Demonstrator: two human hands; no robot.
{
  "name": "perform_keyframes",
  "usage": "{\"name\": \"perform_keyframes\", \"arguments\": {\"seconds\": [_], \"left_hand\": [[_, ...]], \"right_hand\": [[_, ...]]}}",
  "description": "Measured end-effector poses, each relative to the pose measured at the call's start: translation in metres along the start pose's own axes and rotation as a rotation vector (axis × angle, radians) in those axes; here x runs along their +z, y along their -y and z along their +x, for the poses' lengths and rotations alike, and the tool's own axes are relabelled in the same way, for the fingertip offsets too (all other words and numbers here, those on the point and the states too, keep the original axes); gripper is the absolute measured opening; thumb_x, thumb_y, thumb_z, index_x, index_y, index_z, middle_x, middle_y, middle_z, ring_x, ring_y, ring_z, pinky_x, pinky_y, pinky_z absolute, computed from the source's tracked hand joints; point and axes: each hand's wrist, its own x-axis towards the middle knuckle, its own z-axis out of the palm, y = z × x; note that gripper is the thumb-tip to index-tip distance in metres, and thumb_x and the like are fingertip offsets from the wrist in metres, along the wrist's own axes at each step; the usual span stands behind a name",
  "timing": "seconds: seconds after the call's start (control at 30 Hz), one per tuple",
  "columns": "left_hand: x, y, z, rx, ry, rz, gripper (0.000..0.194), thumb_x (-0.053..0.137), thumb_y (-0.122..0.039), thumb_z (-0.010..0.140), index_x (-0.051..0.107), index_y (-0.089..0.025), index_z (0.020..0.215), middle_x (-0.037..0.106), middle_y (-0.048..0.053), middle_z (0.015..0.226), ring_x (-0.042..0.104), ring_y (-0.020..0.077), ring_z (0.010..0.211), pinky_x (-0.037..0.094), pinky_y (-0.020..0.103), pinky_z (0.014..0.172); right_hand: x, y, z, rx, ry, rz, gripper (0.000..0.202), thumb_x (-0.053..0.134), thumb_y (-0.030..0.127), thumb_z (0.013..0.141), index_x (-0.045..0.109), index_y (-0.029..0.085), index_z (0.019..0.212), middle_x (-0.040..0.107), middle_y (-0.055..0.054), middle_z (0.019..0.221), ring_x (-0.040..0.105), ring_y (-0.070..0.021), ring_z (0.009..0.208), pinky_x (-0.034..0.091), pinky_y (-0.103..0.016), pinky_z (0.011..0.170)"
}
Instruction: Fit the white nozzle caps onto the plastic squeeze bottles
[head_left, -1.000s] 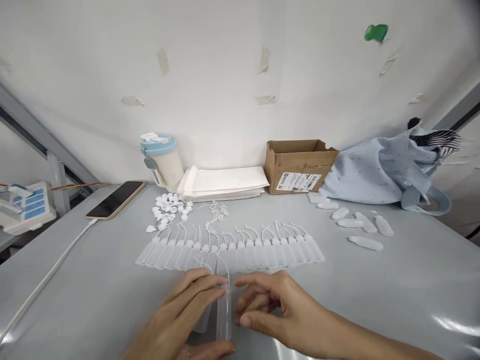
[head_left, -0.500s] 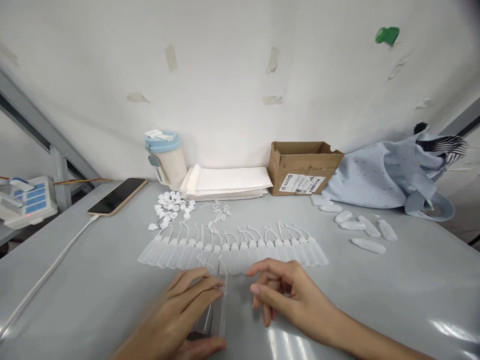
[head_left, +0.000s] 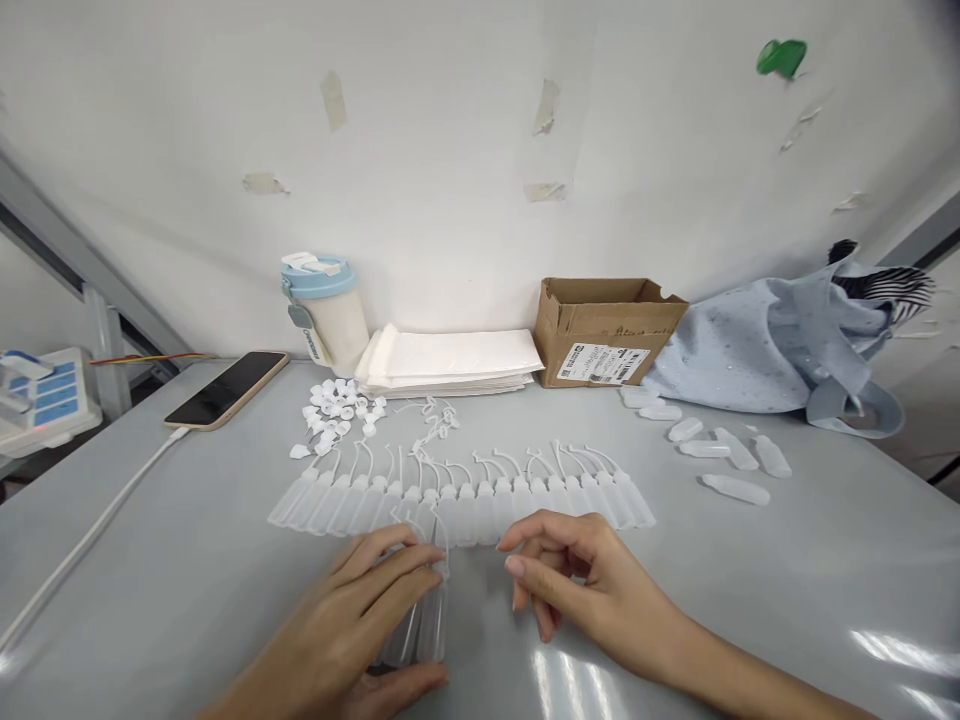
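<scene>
My left hand (head_left: 352,620) lies over several clear plastic bottles (head_left: 429,625) with strings at their tops, fingers across the upper ends and thumb at the lower ends. Part of these bottles is hidden under the hand. Farther back, a row of translucent bottles (head_left: 487,515) lies side by side, each with a white string (head_left: 504,458) coming from its neck. To the right, my right hand (head_left: 574,580) hovers near the row with loosely curled fingers, thumb and forefinger apart and nothing between them.
Behind the row are white caps (head_left: 330,405) and loose strings (head_left: 437,415). Loose bottles (head_left: 739,450) lie at right. A phone (head_left: 229,388) with cable, a cup (head_left: 326,315), white packets (head_left: 457,355), a cardboard box (head_left: 600,335) and a blue bag (head_left: 757,345) stand along the back.
The view has shifted slightly. My left hand stays over the clear bottles, and my right hand keeps nearly the same loosely curled pose.
</scene>
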Motion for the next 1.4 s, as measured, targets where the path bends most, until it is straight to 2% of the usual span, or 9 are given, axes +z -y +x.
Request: {"name": "perform_keyframes", "arguments": {"seconds": [0.47,0.63,0.8,0.9,0.93,1.0,1.07,1.2,1.4], "left_hand": [[0.0,-0.003,0.0,-0.005,0.059,0.002,0.044,0.069,-0.028,0.079,0.055,-0.02,0.119,0.064,0.007,0.12,0.049,0.0275,0.118,0.048,0.038,0.096],[-0.009,-0.004,0.001,-0.015,0.015,0.014,0.044,0.068,-0.032,0.08,0.055,-0.02,0.12,0.063,0.008,0.118,0.047,0.0273,0.119,0.045,0.037,0.098],[-0.021,0.01,0.033,-0.167,-0.146,-0.028,0.02,0.054,-0.025,0.089,0.059,-0.022,0.108,0.067,0.005,0.103,0.051,0.0239,0.107,0.045,0.038,0.093],[-0.023,0.035,0.066,-0.398,-0.076,-0.005,0.021,0.047,-0.032,0.09,0.063,-0.02,0.098,0.068,0.006,0.096,0.053,0.0258,0.103,0.049,0.039,0.084],[-0.022,0.044,0.078,-0.433,-0.055,-0.002,0.022,0.046,-0.031,0.091,0.064,-0.02,0.096,0.068,0.006,0.095,0.053,0.0266,0.103,0.05,0.039,0.081],[-0.019,0.06,0.098,-0.49,0.017,0.01,0.018,0.05,-0.027,0.089,0.066,-0.018,0.089,0.069,0.006,0.092,0.055,0.0275,0.103,0.051,0.04,0.082],[-0.013,0.071,0.114,-0.537,0.101,0.018,0.016,0.055,-0.027,0.088,0.067,-0.017,0.09,0.068,0.006,0.095,0.058,0.0262,0.1,0.051,0.041,0.083],[0.002,0.073,0.133,-0.616,0.212,0.012,0.03,0.058,-0.032,0.09,0.057,-0.016,0.116,0.059,0.008,0.118,0.062,0.0224,0.098,0.053,0.041,0.081],[0.006,0.07,0.139,-0.714,0.194,-0.072,0.03,0.058,-0.032,0.09,0.057,-0.016,0.116,0.059,0.007,0.12,0.061,0.0237,0.099,0.053,0.041,0.081]], "right_hand": [[-0.002,-0.001,0.001,-0.005,-0.011,0.04,0.021,0.058,0.035,0.087,0.063,0.015,0.085,0.063,0.001,0.061,0.051,-0.0067,0.041,0.038,-0.021,0.046],[-0.011,0.002,0.002,-0.046,-0.061,0.006,0.022,0.058,0.037,0.086,0.063,0.016,0.083,0.063,0.001,0.06,0.053,-0.0077,0.042,0.039,-0.021,0.045],[-0.049,0.006,0.01,-0.127,-0.33,-0.138,0.026,0.057,0.043,0.085,0.063,0.018,0.083,0.065,0.0,0.061,0.055,-0.011,0.045,0.046,-0.025,0.048],[-0.087,0.003,0.018,-0.113,-0.53,-0.508,0.03,0.048,0.045,0.088,0.061,0.018,0.093,0.069,-0.003,0.071,0.06,-0.0152,0.054,0.05,-0.028,0.054],[-0.101,0.002,0.019,-0.06,-0.566,-0.714,0.031,0.045,0.044,0.088,0.061,0.019,0.096,0.07,-0.004,0.077,0.062,-0.0163,0.058,0.051,-0.029,0.058],[-0.129,-0.003,0.02,0.002,-0.618,-0.845,0.025,0.05,0.036,0.083,0.062,0.017,0.094,0.07,-0.008,0.084,0.065,-0.0223,0.072,0.05,-0.034,0.068],[-0.154,-0.009,0.017,0.08,-0.631,-0.939,0.021,0.053,0.031,0.077,0.064,0.017,0.088,0.07,-0.01,0.085,0.065,-0.0264,0.074,0.048,-0.037,0.067],[-0.188,-0.017,0.002,0.237,-0.62,-1.059,0.016,0.054,0.029,0.072,0.065,0.018,0.077,0.069,-0.01,0.079,0.064,-0.0288,0.073,0.045,-0.035,0.061],[-0.201,-0.016,-0.013,0.42,-0.539,-1.103,0.026,0.056,0.041,0.073,0.063,0.017,0.081,0.068,-0.013,0.086,0.063,-0.0282,0.076,0.044,-0.034,0.061]]}}
